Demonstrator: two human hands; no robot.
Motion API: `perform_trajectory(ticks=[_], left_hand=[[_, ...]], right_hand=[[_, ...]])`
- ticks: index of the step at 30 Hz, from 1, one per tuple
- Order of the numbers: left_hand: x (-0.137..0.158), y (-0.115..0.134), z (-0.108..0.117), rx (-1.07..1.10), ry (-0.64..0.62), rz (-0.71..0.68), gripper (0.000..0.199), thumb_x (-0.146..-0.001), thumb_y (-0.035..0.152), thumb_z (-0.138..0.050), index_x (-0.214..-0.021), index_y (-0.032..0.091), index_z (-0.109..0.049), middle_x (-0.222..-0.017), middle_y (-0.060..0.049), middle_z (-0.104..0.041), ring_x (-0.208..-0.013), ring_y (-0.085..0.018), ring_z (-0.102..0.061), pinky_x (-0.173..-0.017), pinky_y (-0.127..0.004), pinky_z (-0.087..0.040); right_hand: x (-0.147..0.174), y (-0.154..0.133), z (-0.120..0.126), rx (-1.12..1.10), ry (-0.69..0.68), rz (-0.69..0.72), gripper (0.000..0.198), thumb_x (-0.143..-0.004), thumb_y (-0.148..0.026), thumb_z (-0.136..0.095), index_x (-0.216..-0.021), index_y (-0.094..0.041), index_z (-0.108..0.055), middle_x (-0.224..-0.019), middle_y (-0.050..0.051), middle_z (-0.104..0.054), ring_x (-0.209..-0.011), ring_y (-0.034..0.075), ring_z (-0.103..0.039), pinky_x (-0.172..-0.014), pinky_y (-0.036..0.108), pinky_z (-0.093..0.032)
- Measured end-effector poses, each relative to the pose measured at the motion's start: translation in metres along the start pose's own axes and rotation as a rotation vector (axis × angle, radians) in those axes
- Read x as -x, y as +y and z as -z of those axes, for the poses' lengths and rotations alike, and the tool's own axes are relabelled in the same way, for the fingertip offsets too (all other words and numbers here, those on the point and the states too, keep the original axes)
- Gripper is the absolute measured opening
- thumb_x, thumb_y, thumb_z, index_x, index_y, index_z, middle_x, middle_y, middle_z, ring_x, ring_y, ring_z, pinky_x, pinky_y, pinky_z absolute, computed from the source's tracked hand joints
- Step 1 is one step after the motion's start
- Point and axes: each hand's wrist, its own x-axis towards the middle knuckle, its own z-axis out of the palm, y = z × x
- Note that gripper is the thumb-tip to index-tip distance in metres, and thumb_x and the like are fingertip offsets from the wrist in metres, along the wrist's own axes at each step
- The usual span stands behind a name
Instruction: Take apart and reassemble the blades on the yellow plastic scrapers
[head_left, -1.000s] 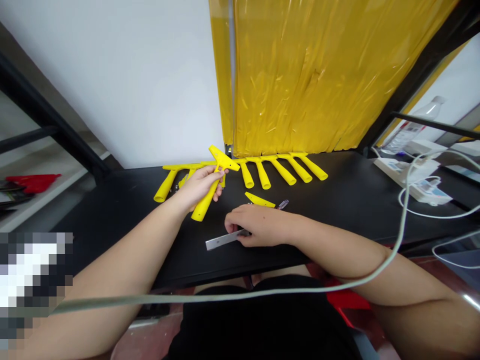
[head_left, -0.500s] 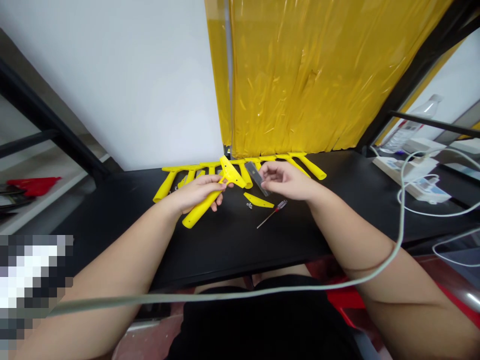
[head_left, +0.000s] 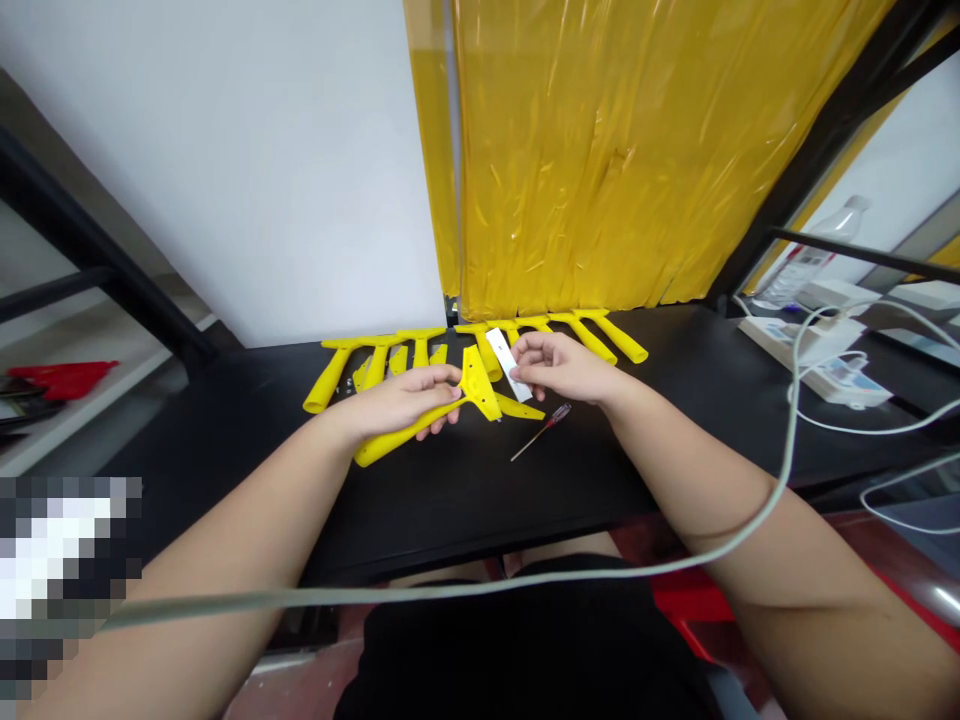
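Observation:
My left hand (head_left: 412,400) is wrapped round the neck of a yellow scraper handle (head_left: 480,385), its wide holed head pointing right and its round grip slanting down to the left. Between the fingers and thumb of my right hand (head_left: 551,365) is a flat metal blade (head_left: 509,366), bright white with reflected light, a short gap away from the handle's head. Below the blade lies a curved yellow cover plate (head_left: 521,408), partly hidden behind that head. A screwdriver (head_left: 541,430) with a clear and red handle rests on the black table just nearer to me.
Several yellow scraper handles (head_left: 330,378) line the back of the black table (head_left: 442,500), with small yellow plates (head_left: 397,358) among them. White power strips (head_left: 817,365) and a plastic bottle (head_left: 806,255) stand at right. A pale cable (head_left: 525,580) crosses in front of me.
My left hand has turned the scraper handle so its head points more to the right and lies lower. The blade in my right hand has tilted, going from dark grey to bright.

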Motion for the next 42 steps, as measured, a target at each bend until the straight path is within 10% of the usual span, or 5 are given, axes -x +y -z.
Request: perform_trajectory(ticks=[9, 15, 35, 42], left_hand=[[0.003, 0.005, -0.011, -0.208, 0.09, -0.084, 0.051, -0.09, 0.041, -0.077, -0.134, 0.023, -0.056, -0.106, -0.004, -0.059, -0.059, -0.012, -0.066, -0.043, -0.026, -0.056], [0.004, 0.003, -0.013, -0.186, 0.132, -0.138, 0.061, -0.091, 0.038, -0.077, -0.142, 0.028, -0.046, -0.102, -0.002, -0.057, -0.057, -0.012, -0.066, -0.043, -0.023, -0.055], [0.002, 0.003, -0.016, -0.332, 0.142, -0.221, 0.064, -0.096, 0.041, -0.07, -0.15, 0.029, -0.039, -0.107, -0.003, -0.054, -0.063, -0.011, -0.065, -0.05, -0.026, -0.059], [0.001, 0.001, -0.015, -0.392, 0.133, -0.262, 0.062, -0.098, 0.04, -0.068, -0.152, 0.03, -0.038, -0.105, -0.002, -0.054, -0.063, -0.01, -0.065, -0.053, -0.025, -0.056]], right_hand=[[-0.002, 0.004, 0.002, 0.19, 0.078, 0.241, 0.019, -0.086, -0.034, -0.078, -0.093, -0.018, -0.071, -0.062, -0.009, -0.039, -0.055, 0.008, -0.042, -0.057, 0.024, -0.044], [0.0, 0.0, 0.002, 0.221, 0.092, 0.336, 0.011, -0.088, -0.025, -0.071, -0.093, -0.016, -0.074, -0.083, 0.002, -0.07, -0.075, 0.013, -0.061, -0.074, 0.03, -0.05], [-0.004, 0.007, -0.02, -0.074, 0.071, 0.117, 0.049, -0.073, -0.02, -0.087, -0.103, -0.024, -0.048, -0.079, -0.006, -0.065, -0.062, 0.008, -0.062, -0.06, 0.022, -0.056], [-0.008, 0.011, -0.021, -0.022, -0.048, -0.039, 0.027, -0.079, -0.033, -0.084, -0.089, -0.017, -0.065, -0.072, 0.0, -0.072, -0.056, 0.01, -0.067, -0.057, 0.023, -0.058]])
